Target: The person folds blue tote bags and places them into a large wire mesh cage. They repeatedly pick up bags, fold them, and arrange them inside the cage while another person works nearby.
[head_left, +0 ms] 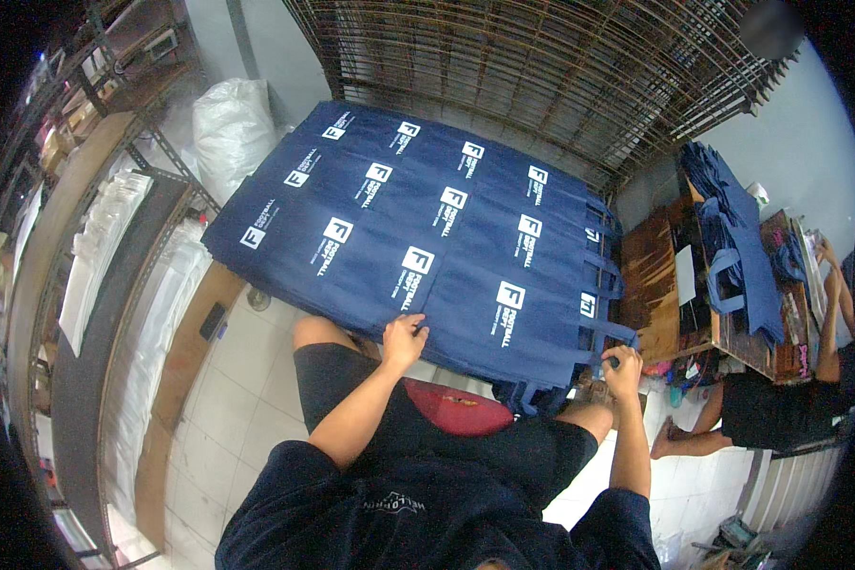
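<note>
White tiled floor (223,389) spreads below you, with a rusty brown wire rack (541,85) across the top of the frame and dark metal shelving (81,313) down the left. Dark blue fabric bags with white prints (370,256) lie flat in overlapping rows across the centre, their blue strap handles (617,334) looping out at the right edge. Your left hand (404,344) touches their near edge, fingers bent close together; you cannot tell whether it pinches the cloth. Your right hand (622,370) is curled beside the nearest strap; a small dark spot shows at its fingers, too small to tell if something is held. A round red seat (461,410) shows between your legs. At right, more folded blue bags (739,256) lie on a brown wooden table (651,266), near another person (774,413) in black.
</note>
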`<state>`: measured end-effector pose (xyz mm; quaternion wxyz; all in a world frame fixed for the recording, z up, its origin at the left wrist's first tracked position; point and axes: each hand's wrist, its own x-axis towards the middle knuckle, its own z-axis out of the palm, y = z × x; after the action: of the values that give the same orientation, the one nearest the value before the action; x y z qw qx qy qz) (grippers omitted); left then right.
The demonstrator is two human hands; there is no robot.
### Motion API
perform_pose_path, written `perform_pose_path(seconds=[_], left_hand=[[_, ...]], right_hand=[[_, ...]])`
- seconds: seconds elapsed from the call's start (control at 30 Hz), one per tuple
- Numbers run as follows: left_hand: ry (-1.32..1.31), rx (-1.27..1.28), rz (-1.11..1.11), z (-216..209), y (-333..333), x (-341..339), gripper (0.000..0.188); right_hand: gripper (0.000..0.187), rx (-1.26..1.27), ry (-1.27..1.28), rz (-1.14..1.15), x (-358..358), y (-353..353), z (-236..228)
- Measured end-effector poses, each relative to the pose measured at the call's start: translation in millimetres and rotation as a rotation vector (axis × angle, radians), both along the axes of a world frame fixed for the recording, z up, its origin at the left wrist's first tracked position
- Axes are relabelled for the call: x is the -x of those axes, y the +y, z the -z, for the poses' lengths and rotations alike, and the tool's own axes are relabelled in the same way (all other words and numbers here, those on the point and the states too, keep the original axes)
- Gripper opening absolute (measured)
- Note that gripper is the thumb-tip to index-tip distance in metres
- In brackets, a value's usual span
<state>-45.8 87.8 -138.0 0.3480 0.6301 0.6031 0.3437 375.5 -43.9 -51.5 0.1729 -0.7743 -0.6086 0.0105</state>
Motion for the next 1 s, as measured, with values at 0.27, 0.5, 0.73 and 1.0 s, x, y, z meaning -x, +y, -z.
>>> perform_pose_path(seconds=[0.27,0.5,0.73,1.0], left_hand=[[0.043,-0.095,-0.03,6,3,6,0.021],[0.07,-0.133,-0.014,5,1,8,0.018],[0.104,-0.146,-0.022,8,0,11,0.016],[0.078,-0.141,-0.031,3,1,10,0.015]], right_hand=[[0.01,-0.026,0.02,-0.022,4,-1,12],[0.009,-0.028,0.01,-0.016,8,-2,12],[0.01,-0.034,0.014,-0.031,10,-1,9],[0.009,-0.01,0.03,-0.009,7,-4,16]])
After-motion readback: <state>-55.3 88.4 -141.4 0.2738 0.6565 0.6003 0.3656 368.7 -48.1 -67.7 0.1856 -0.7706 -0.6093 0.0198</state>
